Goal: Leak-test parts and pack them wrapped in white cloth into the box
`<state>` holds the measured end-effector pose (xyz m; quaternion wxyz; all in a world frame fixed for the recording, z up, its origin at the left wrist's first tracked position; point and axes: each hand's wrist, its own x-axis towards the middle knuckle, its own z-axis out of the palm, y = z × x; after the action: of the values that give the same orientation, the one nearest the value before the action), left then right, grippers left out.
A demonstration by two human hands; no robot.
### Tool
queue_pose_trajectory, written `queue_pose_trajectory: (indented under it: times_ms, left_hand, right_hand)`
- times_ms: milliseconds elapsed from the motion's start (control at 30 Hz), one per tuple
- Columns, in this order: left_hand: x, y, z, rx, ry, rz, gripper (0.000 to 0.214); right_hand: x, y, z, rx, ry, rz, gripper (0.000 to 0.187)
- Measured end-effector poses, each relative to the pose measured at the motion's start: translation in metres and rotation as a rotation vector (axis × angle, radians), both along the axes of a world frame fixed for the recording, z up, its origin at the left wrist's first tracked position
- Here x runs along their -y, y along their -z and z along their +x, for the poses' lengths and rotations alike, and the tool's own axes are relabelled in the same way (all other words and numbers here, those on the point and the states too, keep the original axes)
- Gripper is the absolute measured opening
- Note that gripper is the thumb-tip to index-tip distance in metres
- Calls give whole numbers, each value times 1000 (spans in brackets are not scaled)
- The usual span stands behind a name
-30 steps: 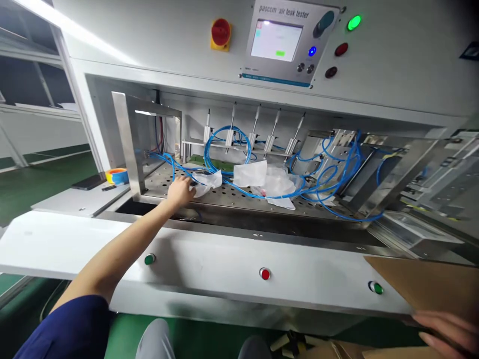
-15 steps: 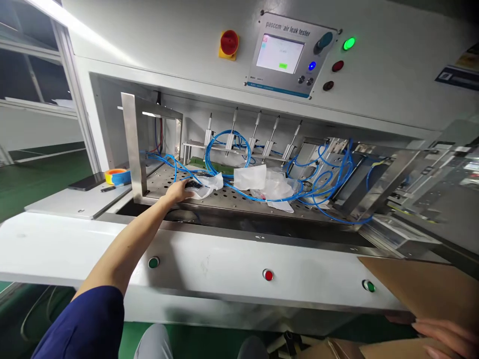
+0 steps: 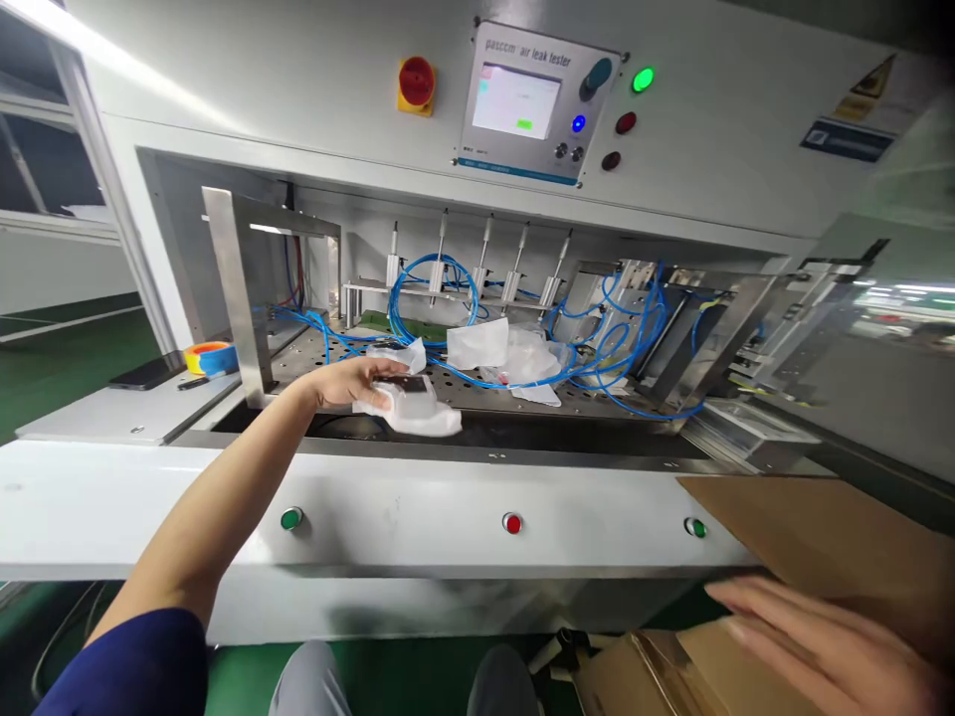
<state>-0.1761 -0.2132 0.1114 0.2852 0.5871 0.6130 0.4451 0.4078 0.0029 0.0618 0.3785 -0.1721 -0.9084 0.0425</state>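
My left hand (image 3: 354, 385) is closed on a translucent white bag (image 3: 418, 410) with a dark object partly showing inside; what that object is I cannot make out. The bag hangs above the dark trough at the front of the perforated metal plate (image 3: 440, 383). Another white bag (image 3: 407, 354) lies on the plate just behind my fingers. At the lower right, my right hand (image 3: 828, 636) is stretched out over a cardboard box (image 3: 716, 661), fingers extended and slightly blurred, with nothing visible in them.
Loose white bags (image 3: 533, 350) and coiled blue tubing (image 3: 433, 298) lie on the plate. A metal frame (image 3: 231, 288) stands at its left. A phone (image 3: 147, 370) and tape rolls (image 3: 211, 359) sit on the left ledge. Push buttons (image 3: 512, 523) line the front panel. A cardboard flap (image 3: 813, 527) overlaps the right edge.
My left hand has lifted the bag off the plate and brought it forward over the trough. My right hand has come further into view from the lower right edge. The view has shifted right.
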Motion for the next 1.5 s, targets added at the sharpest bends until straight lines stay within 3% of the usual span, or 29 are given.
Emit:
queue_pose_trajectory:
  times_ms: [67,167,267,367,500,667,833,933,1133,1267,1367,1433,1500]
  left_hand:
    - [-12,6,34,94,189,-25,97]
    - [-38,24,86,158,407,-112,92]
    - [-63,45,130,241,577,-130,89]
    - [-80,59,161,352,636,-130,91]
    - [-90,68,183,443,559,-133,90]
    - [-92,74,196,559,425,-167,83]
    - [-90,80,214,720,353,-226,76]
    - [-92,88,229,760,329,-132,65]
    - [-100,112,232,425,88,123,52]
    - [-99,119,206,193,-36,220,38]
    - [-99,119,190,193,-145,314,33]
    - [-101,115,187,202,-141,311,29]
    - [-103,110,193,142,-51,223,27]
  right_hand:
    - [7,-6,-22,130,-21,-4,22]
    - [32,-16,-64,63,3,-36,19]
    - [58,-12,-101,45,-90,-40,41]
    - [72,7,-121,143,-160,70,65]
    - [72,27,-122,14,-145,206,65]
    - [68,29,-110,-123,-148,261,61]
    - [61,28,-105,-201,-82,151,44]
    - [50,25,-104,-259,-9,70,35]
    - [14,22,-100,-334,208,-64,22]
    - [-16,20,-81,-405,361,-246,37]
    - [-30,18,-67,-450,422,-405,47]
    - [-31,18,-62,-466,437,-468,51]
    - [-30,19,-63,-475,434,-487,52]
